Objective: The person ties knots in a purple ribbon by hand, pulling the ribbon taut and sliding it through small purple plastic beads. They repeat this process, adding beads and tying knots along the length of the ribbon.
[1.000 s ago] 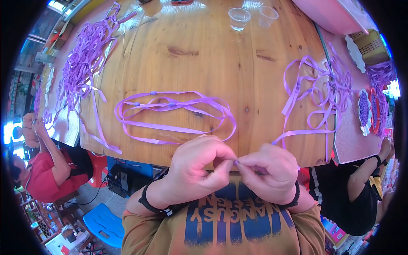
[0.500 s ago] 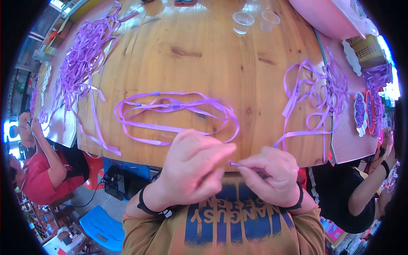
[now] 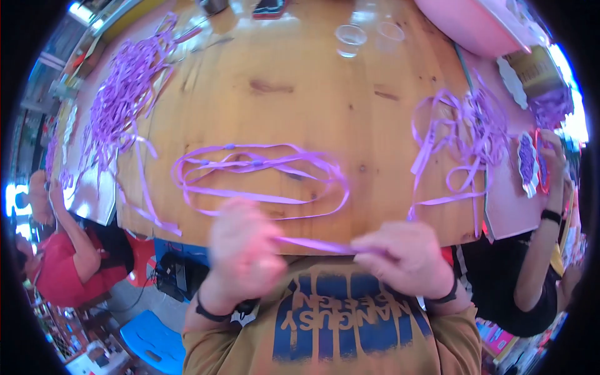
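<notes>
Between my hands a purple ribbon (image 3: pixel 315 245) is stretched taut just off the table's near edge. My left hand (image 3: pixel 247 250), smeared by motion, is closed round the ribbon's left end. The fingers of my right hand (image 3: pixel 406 256) pinch the ribbon on the other side, thumb uppermost. Beyond the left hand lies a loose coil of purple ribbon loops (image 3: pixel 262 199) with small darker joins along its far side. A tangle of purple ribbon (image 3: pixel 462 125) lies past my right hand, and one strand runs down toward that hand.
On the wooden table (image 3: pixel 300 112), a large heap of purple ribbons (image 3: pixel 125 94) lies far left. Clear plastic cups (image 3: pixel 350 40) and a phone (image 3: pixel 269 7) are at the back. A pink basin (image 3: pixel 472 25) stands far right. People sit on both sides; a blue stool (image 3: pixel 153 340) is lower left.
My left hand has moved left, away from the right hand, and a length of ribbon now spans the gap. On the right, another person's arm has reached up toward the red-rimmed tray.
</notes>
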